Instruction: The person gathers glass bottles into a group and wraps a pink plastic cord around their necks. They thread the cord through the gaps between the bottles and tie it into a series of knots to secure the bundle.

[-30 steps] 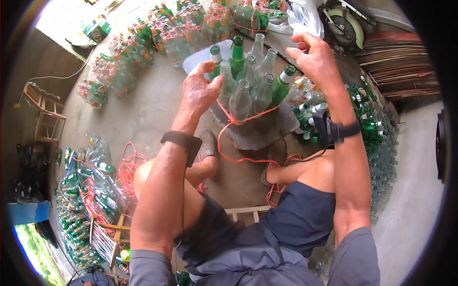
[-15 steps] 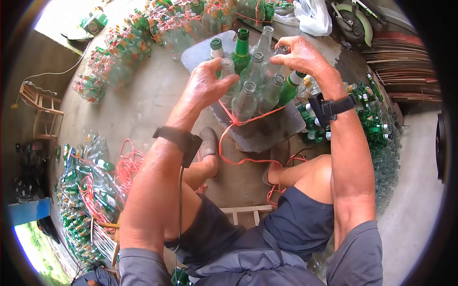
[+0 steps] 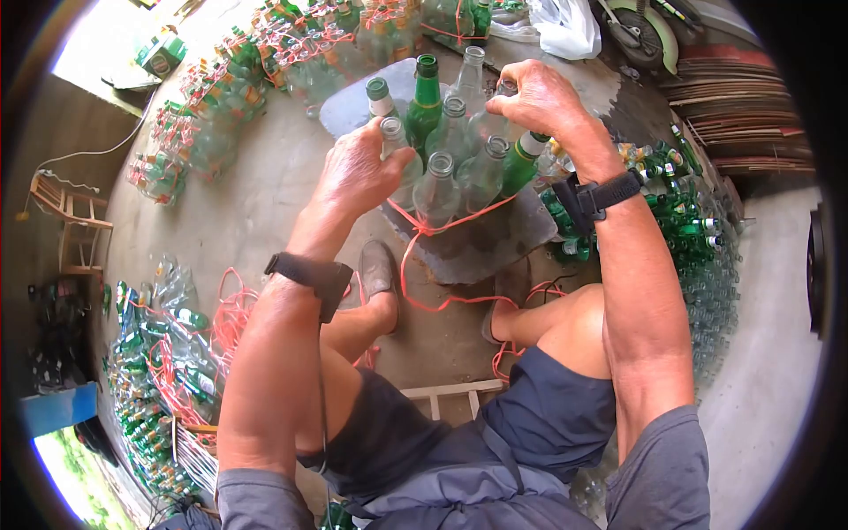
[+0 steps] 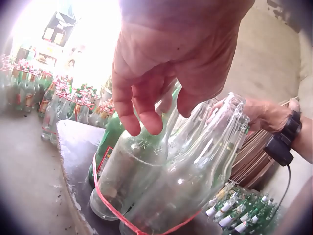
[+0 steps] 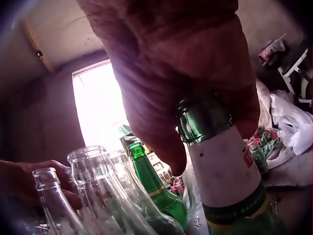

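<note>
Green and clear bottles stand upright in a cluster, with a red cord tied around them and a loose end hanging toward the feet. They rest on a grey slab. My left hand has its fingers and thumb around the neck of a clear bottle on the near left; in the left wrist view the hand hides that neck. At the far right of the cluster, my right hand grips the top of another clear bottle. A green bottle with a white label stands beside it.
Tied bottle bundles line the floor beyond and to the left. Loose bottles lie at the right, and others beside tangled red cord at the left. A white bag and stacked sheets are farther back.
My right hand has come down and inward from above the cluster onto a clear bottle's top. The left hand has moved slightly lower and closed around a bottle neck. The head view has shifted slightly.
</note>
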Demonstrator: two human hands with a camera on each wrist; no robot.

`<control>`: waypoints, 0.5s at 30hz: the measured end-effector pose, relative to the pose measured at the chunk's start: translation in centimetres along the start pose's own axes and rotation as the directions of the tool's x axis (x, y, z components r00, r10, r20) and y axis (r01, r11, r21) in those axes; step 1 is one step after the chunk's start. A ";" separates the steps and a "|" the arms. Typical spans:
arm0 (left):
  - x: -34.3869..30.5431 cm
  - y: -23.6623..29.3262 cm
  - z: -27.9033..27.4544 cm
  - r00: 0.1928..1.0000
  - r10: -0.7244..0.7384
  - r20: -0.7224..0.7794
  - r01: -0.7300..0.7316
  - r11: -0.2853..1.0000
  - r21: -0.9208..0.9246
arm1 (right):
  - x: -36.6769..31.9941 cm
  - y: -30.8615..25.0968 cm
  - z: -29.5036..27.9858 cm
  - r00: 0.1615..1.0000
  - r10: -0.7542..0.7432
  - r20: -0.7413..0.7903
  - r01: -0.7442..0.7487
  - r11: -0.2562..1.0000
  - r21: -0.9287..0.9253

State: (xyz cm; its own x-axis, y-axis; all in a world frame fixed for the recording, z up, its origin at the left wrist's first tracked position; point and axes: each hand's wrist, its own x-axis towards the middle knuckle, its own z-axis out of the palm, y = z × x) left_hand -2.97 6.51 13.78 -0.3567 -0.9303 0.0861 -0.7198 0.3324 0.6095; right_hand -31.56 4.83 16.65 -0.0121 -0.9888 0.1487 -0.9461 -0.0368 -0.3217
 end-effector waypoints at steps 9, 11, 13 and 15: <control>-0.1 0.9 -0.5 0.998 -0.036 0.052 0.035 0.999 0.020 | -0.1 -0.2 -0.2 0.999 0.050 -0.013 -0.050 0.999 -0.022; -0.1 0.5 -0.1 1.000 -0.008 0.019 0.008 1.000 0.024 | 0.0 -0.1 -0.1 0.999 0.050 -0.013 -0.050 0.998 -0.027; -0.2 0.5 -0.2 1.000 0.019 -0.013 -0.019 0.999 0.027 | -0.1 -0.3 -0.2 0.999 0.050 -0.013 -0.050 0.998 -0.034; -0.3 0.6 -0.4 1.000 -0.007 0.004 0.007 1.000 -0.005 | -0.1 -0.3 -0.5 0.999 0.048 0.013 -0.048 0.998 -0.028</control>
State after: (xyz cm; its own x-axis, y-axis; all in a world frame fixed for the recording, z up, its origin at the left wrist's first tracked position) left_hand -3.08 6.91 14.44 -0.3539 -0.9319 0.0791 -0.7191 0.3253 0.6141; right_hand -31.44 4.98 17.15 -0.0534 -0.9912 0.1212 -0.9532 0.0144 -0.3020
